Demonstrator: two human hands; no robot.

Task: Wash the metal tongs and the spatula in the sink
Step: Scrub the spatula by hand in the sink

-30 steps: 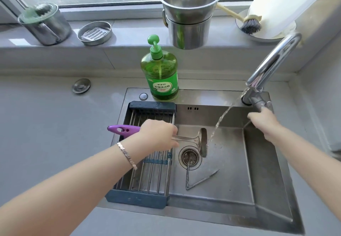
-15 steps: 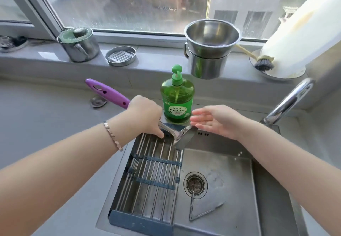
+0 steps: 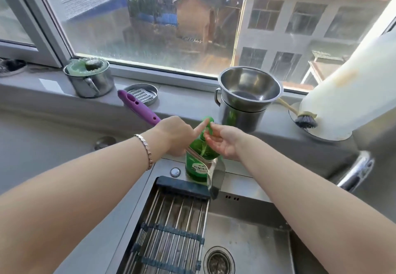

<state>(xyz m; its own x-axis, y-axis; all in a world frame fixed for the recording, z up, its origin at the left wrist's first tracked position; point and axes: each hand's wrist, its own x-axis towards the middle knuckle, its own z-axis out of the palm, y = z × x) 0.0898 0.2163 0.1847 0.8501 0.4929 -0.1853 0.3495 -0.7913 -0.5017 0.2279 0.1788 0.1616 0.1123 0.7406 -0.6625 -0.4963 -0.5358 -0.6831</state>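
The left hand (image 3: 174, 137) grips the spatula (image 3: 139, 109) mid-shaft, blade hanging before the soap bottle (image 3: 192, 171), forefinger on its pump, while the right hand (image 3: 224, 144) cups open beside the spout.

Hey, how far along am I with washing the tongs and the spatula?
Looks early. Done: nothing visibly clean yet. In hand: the left hand grips the spatula and its forefinger touches the soap bottle pump over the cupped right hand. Left: scrubbing, rinsing both; the tongs are out of view.
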